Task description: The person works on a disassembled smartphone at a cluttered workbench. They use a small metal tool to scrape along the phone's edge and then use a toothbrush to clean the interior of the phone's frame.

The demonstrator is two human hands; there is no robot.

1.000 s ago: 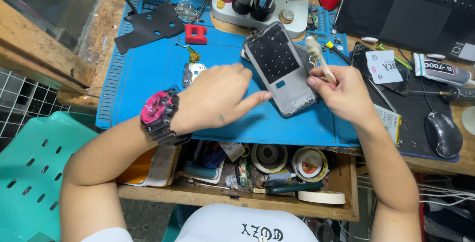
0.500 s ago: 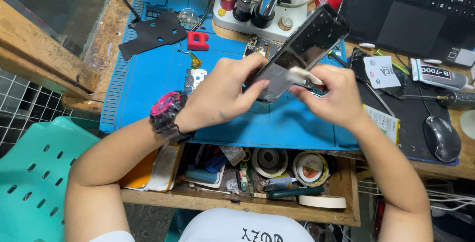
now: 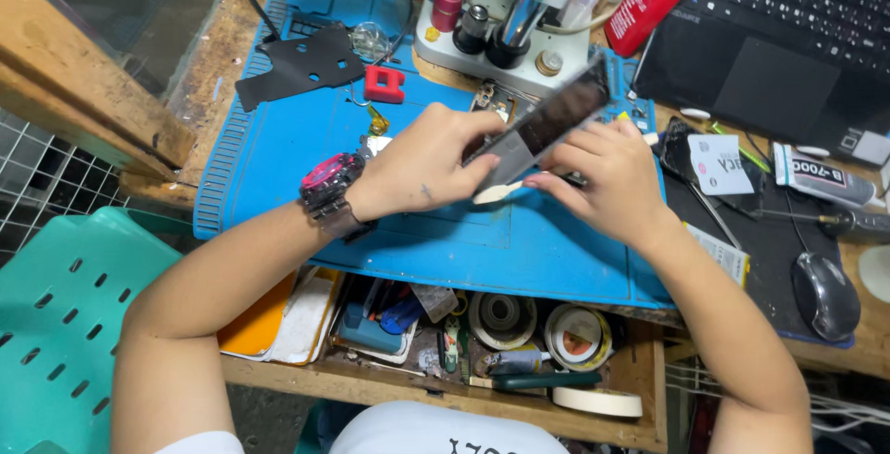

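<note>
Your left hand (image 3: 422, 162) grips the lower end of a dark phone (image 3: 547, 125), tilting it up on edge over the middle of the blue work mat (image 3: 306, 139), which seems meant to turn its side seam toward you. Your right hand (image 3: 603, 176) steadies the phone from the other side while pinching a pale, flat pry tool (image 3: 496, 193) just beneath it, close against its lower edge. Near the bench's far edge stands a microscope base (image 3: 519, 41), and the open drawer (image 3: 482, 389) of tape rolls sits under the near edge.
</note>
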